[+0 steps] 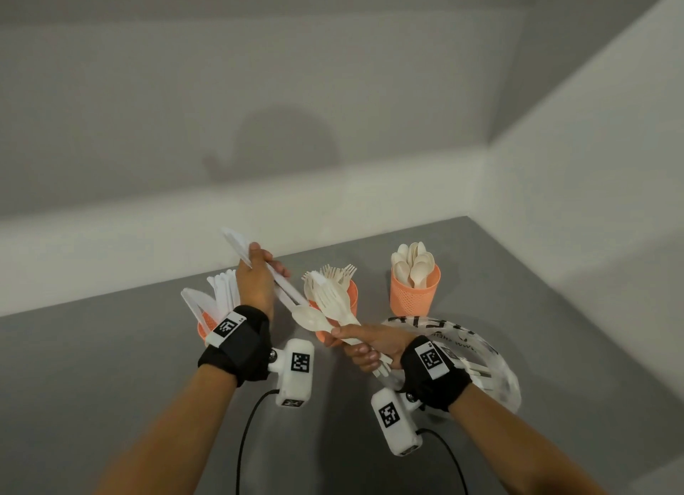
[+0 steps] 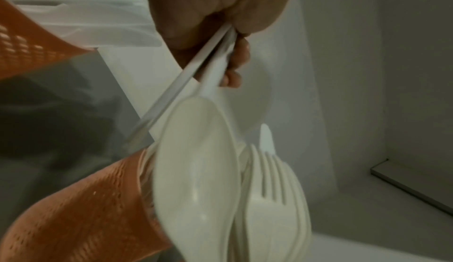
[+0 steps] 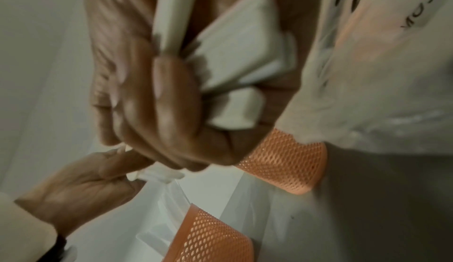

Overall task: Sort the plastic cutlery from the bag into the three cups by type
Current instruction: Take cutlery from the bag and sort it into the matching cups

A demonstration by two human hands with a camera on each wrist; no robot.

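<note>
— Knives [image 1: 237,248] and a spoon [image 1: 309,315] sit in the left hand [image 1: 255,283], gripped above the knife cup [image 1: 207,326].
— Right hand [image 1: 370,346] clutches a mixed bundle [image 1: 333,298]; drop knives first, spoon separately.

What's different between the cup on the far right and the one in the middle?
The right cup holds spoons, bowls up; the middle cup holds forks, tines up. The right cup stands in full view, while the middle cup is partly hidden behind the cutlery gripped in the right hand. Both are orange, perforated and upright on the grey table.
</note>
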